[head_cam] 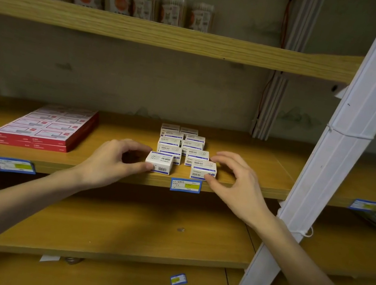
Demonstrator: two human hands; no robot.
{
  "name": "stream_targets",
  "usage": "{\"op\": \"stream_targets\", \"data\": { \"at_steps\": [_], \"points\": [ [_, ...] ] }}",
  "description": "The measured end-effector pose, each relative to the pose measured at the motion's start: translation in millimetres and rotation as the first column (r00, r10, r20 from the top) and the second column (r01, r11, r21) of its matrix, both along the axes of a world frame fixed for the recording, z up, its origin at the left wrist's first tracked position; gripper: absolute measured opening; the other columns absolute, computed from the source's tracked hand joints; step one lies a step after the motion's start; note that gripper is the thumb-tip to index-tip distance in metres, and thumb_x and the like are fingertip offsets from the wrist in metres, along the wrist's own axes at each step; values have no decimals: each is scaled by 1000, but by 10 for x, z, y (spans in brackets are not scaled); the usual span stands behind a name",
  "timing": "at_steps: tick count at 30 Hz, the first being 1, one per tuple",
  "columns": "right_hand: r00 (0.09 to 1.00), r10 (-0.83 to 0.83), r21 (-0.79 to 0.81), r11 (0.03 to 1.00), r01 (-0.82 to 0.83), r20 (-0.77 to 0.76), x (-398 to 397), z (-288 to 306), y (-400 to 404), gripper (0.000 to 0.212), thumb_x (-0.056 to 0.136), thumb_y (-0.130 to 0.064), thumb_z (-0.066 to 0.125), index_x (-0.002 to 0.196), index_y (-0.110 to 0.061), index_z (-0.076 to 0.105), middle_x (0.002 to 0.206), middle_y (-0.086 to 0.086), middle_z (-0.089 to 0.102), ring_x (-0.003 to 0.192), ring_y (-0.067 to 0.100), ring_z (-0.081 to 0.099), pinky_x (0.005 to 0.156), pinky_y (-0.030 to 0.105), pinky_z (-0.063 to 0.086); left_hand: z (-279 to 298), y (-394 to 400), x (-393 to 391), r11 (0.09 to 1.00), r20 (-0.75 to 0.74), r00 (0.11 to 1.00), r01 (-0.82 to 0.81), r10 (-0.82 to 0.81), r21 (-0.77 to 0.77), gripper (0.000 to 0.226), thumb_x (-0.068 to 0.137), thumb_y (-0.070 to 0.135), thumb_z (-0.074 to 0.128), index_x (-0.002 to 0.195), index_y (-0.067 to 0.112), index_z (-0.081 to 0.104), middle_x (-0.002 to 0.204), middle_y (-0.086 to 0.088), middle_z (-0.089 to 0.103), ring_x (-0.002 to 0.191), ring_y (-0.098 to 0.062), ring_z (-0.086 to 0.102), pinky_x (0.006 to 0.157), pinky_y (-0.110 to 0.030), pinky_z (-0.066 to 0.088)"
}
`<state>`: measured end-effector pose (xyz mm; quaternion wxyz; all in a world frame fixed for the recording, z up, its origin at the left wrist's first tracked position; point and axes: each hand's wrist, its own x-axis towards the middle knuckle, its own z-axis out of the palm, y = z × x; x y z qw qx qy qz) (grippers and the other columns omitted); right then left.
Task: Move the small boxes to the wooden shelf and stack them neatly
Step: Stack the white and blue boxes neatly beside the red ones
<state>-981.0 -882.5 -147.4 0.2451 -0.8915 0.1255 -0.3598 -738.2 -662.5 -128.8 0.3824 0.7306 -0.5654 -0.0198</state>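
Left hand [113,162] pinches front-left paper-clip box [159,162], thumb at near face, fingers [131,145] over far side; right hand [237,183] pinches front-right paper-clip box [203,170] likewise. Both boxes sit at wooden shelf [238,176] front edge, likely being squared into two columns. Behind: stacked paper-clip boxes [182,141] run toward back edge. Red boxes [46,128] lie well apart, left.

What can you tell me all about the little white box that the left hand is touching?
The little white box looks like thin cardboard, with blue printing and a blue stripe on top and a barcode on its front side. It sits flat at the front of the wooden shelf, slightly turned compared with the tidy rows behind it. The left hand pinches it, thumb at the front lower corner and fingers curled at its left side. It looks closed.
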Motion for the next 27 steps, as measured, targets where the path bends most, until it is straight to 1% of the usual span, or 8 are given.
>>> {"op": "stream_targets", "data": {
  "at_steps": [3,5,10,13,18,20,22,27],
  "points": [
    [1000,-4,3,1000,4,6,-14,-14,0,48,86,-49,66,128,-25,65,134,-12,56,127,5,52,99,36,54,-6,-9,-19,1000,32,999,-7,8,-26,76,73,72,71,136,32,58,126,18,62,108,-1,63,88,-38,57],
    [1000,-2,2,1000,2,5,-9,-32,5,49,86,-48,67,129,-24,64,131,-13,58,125,5,54,96,36,56,-18,-16,-72,999,75,997,9,-6,-44,74,73,71,73,135,34,57,125,20,62,107,-2,62,88,-37,57],
    [1000,8,5,1000,-8,-29,-9,-45,14,55,85,-53,67,132,-26,61,128,-15,60,122,4,56,93,37,57,-26,-24,-142,995,143,987,-59,71,-84,66,72,76,65,122,34,66,105,19,64,96,-4,62,77,-37,56],
    [1000,7,14,1000,-7,-30,-16,-39,18,55,85,-54,67,132,-26,61,128,-15,60,121,5,57,93,37,58,-23,-10,-164,995,173,982,-69,80,-73,64,72,75,64,125,37,65,97,18,58,92,-4,59,74,-37,53],
    [999,7,21,1000,-6,-32,-15,-32,21,55,85,-52,68,132,-26,61,127,-16,61,120,4,58,93,38,58,2,-8,-274,991,344,930,-120,132,-56,57,78,71,58,126,42,64,90,19,53,80,-3,57,60,-27,46],
    [999,11,26,1000,-10,-36,-22,-27,24,54,85,-50,70,132,-26,61,127,-16,61,120,4,58,93,37,58,10,8,-276,988,422,893,-143,156,-63,55,82,71,55,126,39,67,93,19,52,77,-4,56,56,-21,39],
    [999,12,27,1000,-11,-38,-29,-21,26,53,86,-49,71,132,-26,61,127,-16,61,120,4,58,92,37,58,9,37,-249,988,487,860,-146,154,-55,58,86,73,52,129,36,66,103,18,51,82,-3,54,56,-16,36],
    [999,1,27,1000,0,-36,-28,-10,44,52,86,-48,71,132,-26,61,127,-16,61,120,5,59,92,37,59,18,98,-229,994,627,775,-104,70,18,71,94,76,34,142,29,56,134,13,52,110,-5,56,65,-21,47]
  ]
}}
